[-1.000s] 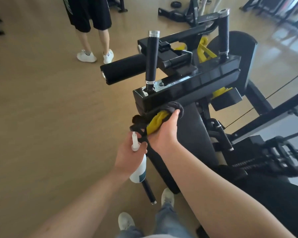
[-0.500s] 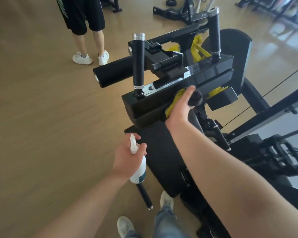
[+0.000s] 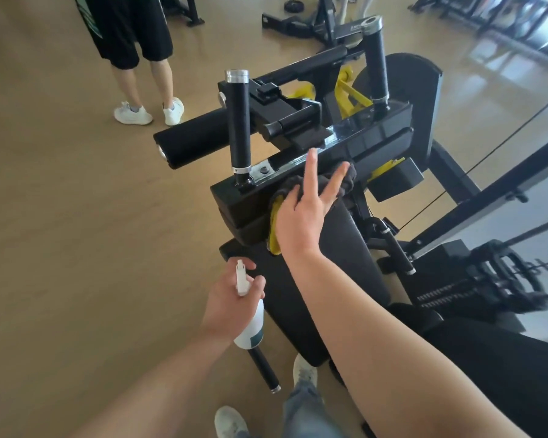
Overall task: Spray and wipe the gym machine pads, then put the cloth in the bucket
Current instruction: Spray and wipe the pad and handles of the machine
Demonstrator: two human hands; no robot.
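My right hand [image 3: 301, 216] presses a grey and yellow cloth [image 3: 348, 181] flat against the front edge of the black upper pad [image 3: 241, 203] of the gym machine, two fingers spread upward. My left hand [image 3: 231, 303] grips a white spray bottle [image 3: 250, 330] by its neck, nozzle up, held just left of the sloped black seat pad [image 3: 355, 257]. The cloth's yellow side [image 3: 274, 229] hangs down under my palm. No bucket is in view.
Two upright black handles [image 3: 239, 128] rise from the machine top, and a black foam roller [image 3: 190, 143] sticks out to the left. A person's legs in white shoes [image 3: 147, 112] stand on the wooden floor at the upper left. More machine frame and cables fill the right.
My right hand has slid the cloth along the upper pad's edge from its left end rightward and back toward the middle, fingers now spread. The left hand with the bottle stayed put.
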